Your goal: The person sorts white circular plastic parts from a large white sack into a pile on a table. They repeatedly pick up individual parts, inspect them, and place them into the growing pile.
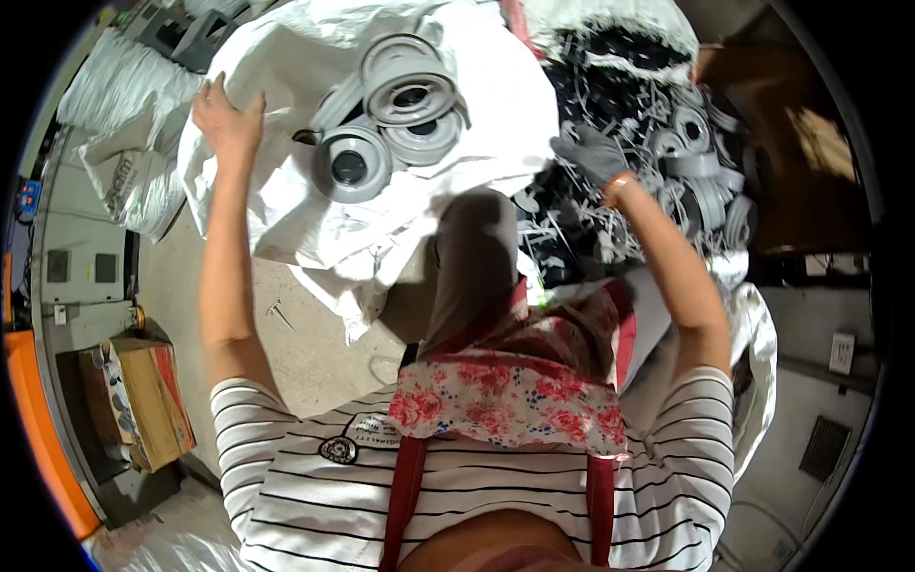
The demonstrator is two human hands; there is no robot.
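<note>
A big white woven sack point(276, 181) lies spread in front of me. Inside it sit several round grey plastic wheel-like parts point(410, 98) with dark centres, some stacked on one another. At the sack's left edge is my left hand point(229, 122), bare, its fingers stretched and the thumb apart. My right hand point(593, 158), in a grey glove, is at the sack's right edge, beside a heap of black and grey plastic scraps point(562, 224). Its visible fingers point left, apart, with nothing seen in them; part of it blends into the dark heap.
More grey ring-shaped parts point(701, 172) lie at the right of the heap. A second white sack point(610, 19) stands behind it. White bundles point(124, 86) are at far left, above a cardboard box point(148, 405). A brown surface point(801, 143) borders the right side.
</note>
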